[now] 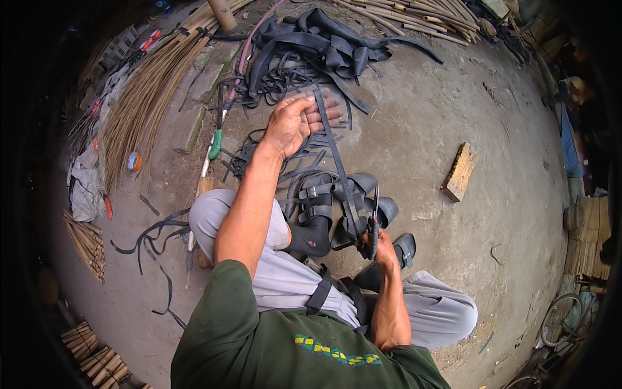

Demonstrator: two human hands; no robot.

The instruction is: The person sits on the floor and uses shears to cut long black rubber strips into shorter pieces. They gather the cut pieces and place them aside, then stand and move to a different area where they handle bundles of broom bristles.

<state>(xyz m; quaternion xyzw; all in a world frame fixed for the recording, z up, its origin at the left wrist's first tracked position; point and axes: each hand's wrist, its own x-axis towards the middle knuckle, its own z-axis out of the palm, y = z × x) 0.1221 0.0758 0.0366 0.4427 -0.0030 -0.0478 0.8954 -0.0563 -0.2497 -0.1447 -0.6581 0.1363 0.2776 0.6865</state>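
Observation:
My left hand (299, 122) is stretched forward, palm turned up. Its thumb presses the upper end of a long black rubber strip (335, 155) against the fingers, which are partly blurred. The strip slants down toward my right hand (383, 249), near my feet. That hand is closed round the dark handles of a pair of scissors (374, 227), whose blades point away from me beside the strip's lower end. Below the strip are my sandalled feet, the left sandal (316, 201) showing its buckled straps. More black rubber pieces lie around them, partly hidden.
A heap of black rubber sheets and strips (317, 48) lies ahead. Bundled thin canes (159, 94) spread at the left, beside a pole with a green grip (216, 144). A worn brick (460, 172) sits at the right. Loose strips (152, 236) lie left of my knee.

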